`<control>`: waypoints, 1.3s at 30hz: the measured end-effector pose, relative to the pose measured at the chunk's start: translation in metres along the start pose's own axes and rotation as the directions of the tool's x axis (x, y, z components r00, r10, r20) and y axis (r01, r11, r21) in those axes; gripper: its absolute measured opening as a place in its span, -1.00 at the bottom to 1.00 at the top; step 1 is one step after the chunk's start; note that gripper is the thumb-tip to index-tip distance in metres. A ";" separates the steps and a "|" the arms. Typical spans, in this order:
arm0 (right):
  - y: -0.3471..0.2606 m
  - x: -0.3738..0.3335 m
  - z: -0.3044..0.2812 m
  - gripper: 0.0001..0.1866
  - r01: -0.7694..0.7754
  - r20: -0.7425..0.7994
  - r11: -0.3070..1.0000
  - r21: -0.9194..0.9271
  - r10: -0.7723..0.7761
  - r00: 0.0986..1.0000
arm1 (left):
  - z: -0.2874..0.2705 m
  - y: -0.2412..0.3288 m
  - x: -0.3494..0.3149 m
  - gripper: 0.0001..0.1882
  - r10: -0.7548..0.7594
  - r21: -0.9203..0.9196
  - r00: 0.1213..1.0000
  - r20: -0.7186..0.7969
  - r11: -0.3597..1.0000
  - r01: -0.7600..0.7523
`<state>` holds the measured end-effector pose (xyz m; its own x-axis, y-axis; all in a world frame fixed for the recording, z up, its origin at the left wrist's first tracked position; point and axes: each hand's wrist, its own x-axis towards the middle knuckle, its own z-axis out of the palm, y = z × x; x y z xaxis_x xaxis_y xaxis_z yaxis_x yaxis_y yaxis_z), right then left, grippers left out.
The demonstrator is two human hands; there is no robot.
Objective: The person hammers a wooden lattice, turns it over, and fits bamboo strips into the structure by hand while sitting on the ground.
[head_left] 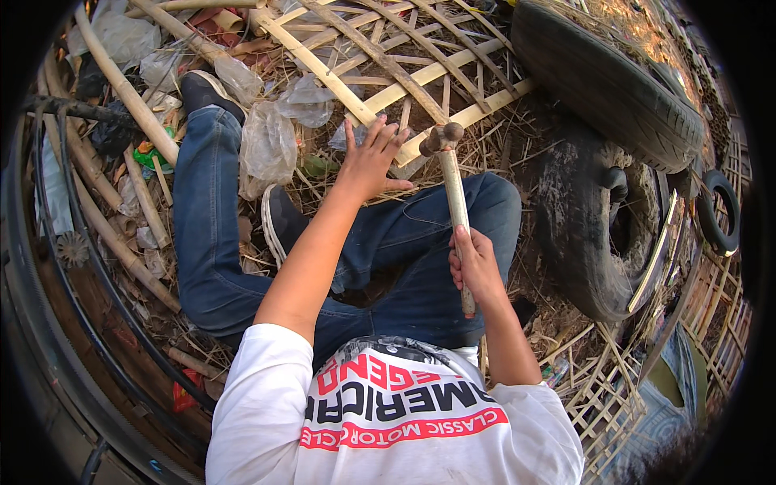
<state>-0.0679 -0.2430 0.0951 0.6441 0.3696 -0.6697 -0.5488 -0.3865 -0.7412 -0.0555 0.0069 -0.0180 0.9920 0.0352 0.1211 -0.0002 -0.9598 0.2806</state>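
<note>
Head view, left fingers [385, 139] splayed on lattice [380, 56], right fingers [455, 267] clasping hammer [455, 190]

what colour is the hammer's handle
The hammer handle is mostly pale grey-beige; it shows best in the head view.

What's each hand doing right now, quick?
Left hand: open, fingers spread at the near corner of the bamboo lattice, holding nothing.
Right hand: closed around the handle of a hammer.

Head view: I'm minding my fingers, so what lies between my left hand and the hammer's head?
In the head view, the lattice's near corner lies between your left hand and the hammer's head.
</note>
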 end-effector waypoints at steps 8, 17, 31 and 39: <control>0.001 0.008 0.024 -0.57 0.019 0.015 1.000 -0.020 -0.019 1.000 | 0.003 -0.002 -0.001 0.16 0.027 -0.035 0.998 -0.059 0.999 -0.029; 0.007 0.017 0.024 -0.57 0.019 -0.015 0.990 -0.143 -0.022 1.000 | 0.001 -0.002 -0.002 0.18 0.037 -0.045 0.996 -0.083 0.998 -0.041; -0.006 0.000 0.025 -0.58 0.076 0.012 0.993 -0.087 -0.075 0.997 | 0.009 -0.006 -0.003 0.20 0.062 -0.018 0.992 -0.112 0.998 -0.064; 0.008 0.017 0.021 -0.56 -0.010 -0.028 0.979 -0.205 0.005 1.000 | 0.005 -0.002 -0.003 0.21 0.013 -0.082 0.997 -0.082 0.996 -0.020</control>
<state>-0.0727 -0.2222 0.0764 0.6563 0.3439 -0.6716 -0.4349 -0.5550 -0.7092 -0.0574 0.0076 -0.0236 0.9782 0.0455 0.2026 -0.0300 -0.9344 0.3549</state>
